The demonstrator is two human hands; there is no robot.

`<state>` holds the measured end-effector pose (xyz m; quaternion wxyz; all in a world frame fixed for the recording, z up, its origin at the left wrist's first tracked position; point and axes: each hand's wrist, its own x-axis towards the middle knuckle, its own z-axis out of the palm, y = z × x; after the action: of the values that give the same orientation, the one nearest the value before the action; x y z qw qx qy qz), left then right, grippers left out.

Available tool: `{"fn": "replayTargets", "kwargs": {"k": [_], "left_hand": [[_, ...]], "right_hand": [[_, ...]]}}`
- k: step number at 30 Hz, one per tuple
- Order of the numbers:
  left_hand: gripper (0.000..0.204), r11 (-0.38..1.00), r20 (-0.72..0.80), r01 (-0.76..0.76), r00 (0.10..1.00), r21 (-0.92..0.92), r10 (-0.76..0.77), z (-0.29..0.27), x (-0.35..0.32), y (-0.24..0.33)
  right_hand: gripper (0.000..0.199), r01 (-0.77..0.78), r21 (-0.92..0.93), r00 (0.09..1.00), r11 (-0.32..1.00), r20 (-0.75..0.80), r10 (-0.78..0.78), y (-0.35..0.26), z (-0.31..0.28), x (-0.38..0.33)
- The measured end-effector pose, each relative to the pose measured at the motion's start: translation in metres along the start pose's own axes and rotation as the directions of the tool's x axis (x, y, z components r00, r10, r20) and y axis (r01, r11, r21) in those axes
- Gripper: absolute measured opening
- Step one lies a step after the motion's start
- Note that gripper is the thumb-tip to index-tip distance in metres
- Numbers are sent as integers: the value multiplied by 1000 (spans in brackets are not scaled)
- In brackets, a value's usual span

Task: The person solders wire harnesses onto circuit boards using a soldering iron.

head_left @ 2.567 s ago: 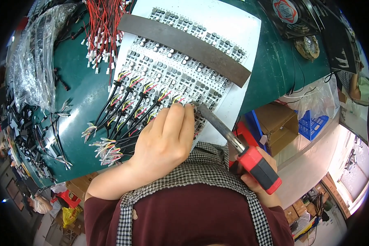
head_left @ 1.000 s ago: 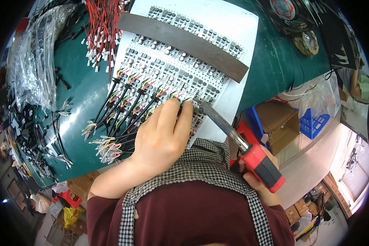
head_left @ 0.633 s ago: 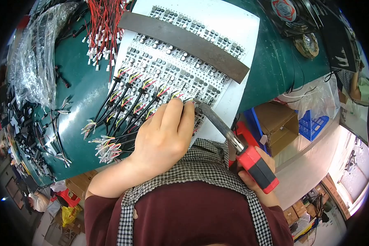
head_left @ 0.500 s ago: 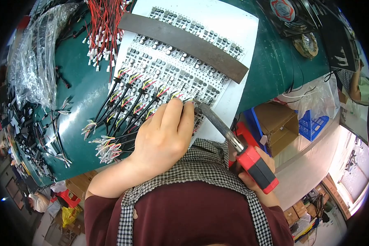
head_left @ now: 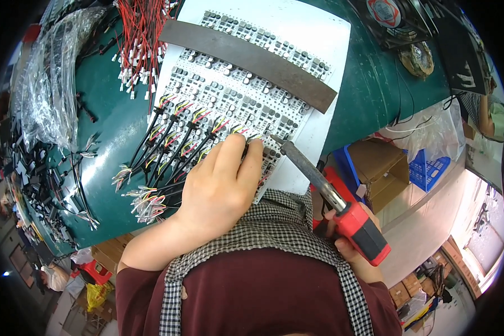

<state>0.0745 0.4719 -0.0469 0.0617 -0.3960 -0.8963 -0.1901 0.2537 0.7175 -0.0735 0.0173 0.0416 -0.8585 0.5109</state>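
Observation:
My left hand [head_left: 218, 185] is bent over the circuit boards [head_left: 229, 98], its fingers closed on a black cable whose thin coloured wire ends show at the fingertips. The exact grip is hidden beneath the fingers. My right hand [head_left: 348, 250] grips the red and black handle of a soldering iron [head_left: 364, 235]. Its long metal barrel slants up and left, and the tip is over the boards just right of my left fingertips. To the left, several black cables [head_left: 176, 143] lie across the boards, with red, yellow, black and white wires at their upper ends.
A dark metal strip [head_left: 246, 56] lies across the boards on a white sheet [head_left: 313, 33]. Red and black wires [head_left: 143, 39] sit at the back left, beside a clear plastic bag [head_left: 47, 84]. A fan [head_left: 395, 22] is at the back right; a cardboard box [head_left: 383, 171] is right of the table.
The soldering iron has moved slightly right and down, with its tip a little farther from my left fingertips. My left hand and the boards have shifted very slightly left.

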Motion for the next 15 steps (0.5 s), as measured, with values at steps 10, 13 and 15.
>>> {"fn": "replayTargets", "kwargs": {"k": [10, 13, 15], "left_hand": [[27, 1000, -1, -2, 1000, 22, 2, 3, 3, 5], [26, 998, -14, -19, 1000, 62, 20, 3, 2, 5], [26, 998, -18, -17, 1000, 66, 19, 3, 1, 5]], "right_hand": [[71, -81, 125, 997, 989, 14, 80, -2, -1, 7], [71, -108, 155, 994, 982, 11, 108, -2, 2, 6], [71, -158, 186, 987, 970, 16, 158, -2, 3, 8]]}}
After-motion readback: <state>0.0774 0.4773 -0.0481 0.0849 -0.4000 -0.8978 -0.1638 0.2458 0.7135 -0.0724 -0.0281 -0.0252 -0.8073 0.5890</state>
